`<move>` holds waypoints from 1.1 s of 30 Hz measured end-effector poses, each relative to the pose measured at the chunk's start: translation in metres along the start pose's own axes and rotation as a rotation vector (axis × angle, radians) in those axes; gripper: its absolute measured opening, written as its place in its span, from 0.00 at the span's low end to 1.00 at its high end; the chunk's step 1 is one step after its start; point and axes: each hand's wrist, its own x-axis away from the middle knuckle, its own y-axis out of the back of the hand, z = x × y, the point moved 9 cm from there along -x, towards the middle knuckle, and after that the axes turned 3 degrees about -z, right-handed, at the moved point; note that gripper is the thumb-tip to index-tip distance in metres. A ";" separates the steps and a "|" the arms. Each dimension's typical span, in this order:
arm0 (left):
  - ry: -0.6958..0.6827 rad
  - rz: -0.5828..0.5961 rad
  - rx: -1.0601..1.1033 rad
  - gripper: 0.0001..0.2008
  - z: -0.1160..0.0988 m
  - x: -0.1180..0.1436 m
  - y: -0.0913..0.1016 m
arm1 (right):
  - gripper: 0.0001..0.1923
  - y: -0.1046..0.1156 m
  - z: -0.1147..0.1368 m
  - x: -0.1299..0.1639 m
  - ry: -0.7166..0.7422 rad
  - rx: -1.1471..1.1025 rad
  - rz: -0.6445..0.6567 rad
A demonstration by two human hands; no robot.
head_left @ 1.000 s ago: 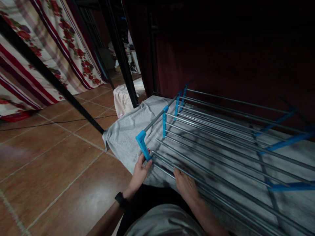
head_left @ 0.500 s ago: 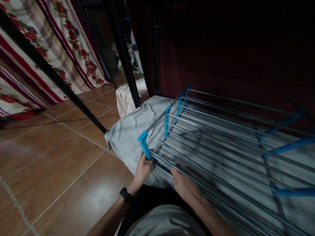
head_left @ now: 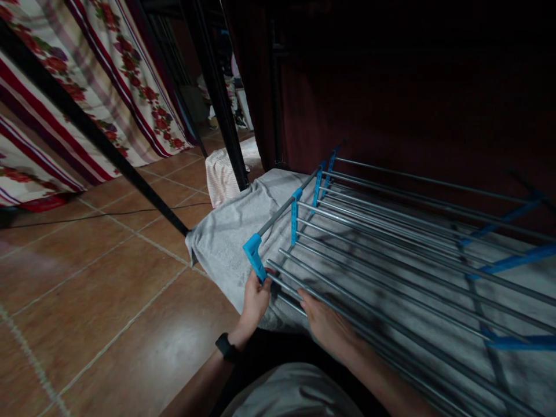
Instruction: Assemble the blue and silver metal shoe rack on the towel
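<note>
A metal rack with blue plastic brackets and long grey tubes lies before me. My left hand is closed around the lower end of the front blue bracket. Beside it, my right hand is closed at a front metal tube, its fingertips at the tube and part of the grip hidden. Another tube has a loose left end, apart from any bracket. Further back, a blue slotted bracket hangs from the side bar.
A grey blanket lies under the rack. A black metal post and a slanting black bar stand on the left, over brown floor tiles. A dark cable crosses the floor. Behind hangs a dark red cloth.
Beside the front blue bracket, a tube end now shows apart from the tube below it. My right hand has shifted slightly left. My left hand keeps its place on the bracket.
</note>
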 end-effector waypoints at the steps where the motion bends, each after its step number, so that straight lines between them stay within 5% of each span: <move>1: 0.006 -0.001 0.005 0.07 0.001 0.000 -0.001 | 0.25 -0.002 0.001 -0.003 -0.005 0.000 0.004; 13: 0.023 -0.030 0.077 0.07 0.006 -0.002 -0.003 | 0.20 -0.010 0.052 -0.065 0.039 0.029 -0.020; 33: -0.029 0.080 0.093 0.16 -0.001 -0.004 -0.006 | 0.21 -0.014 0.063 -0.054 0.098 0.165 -0.006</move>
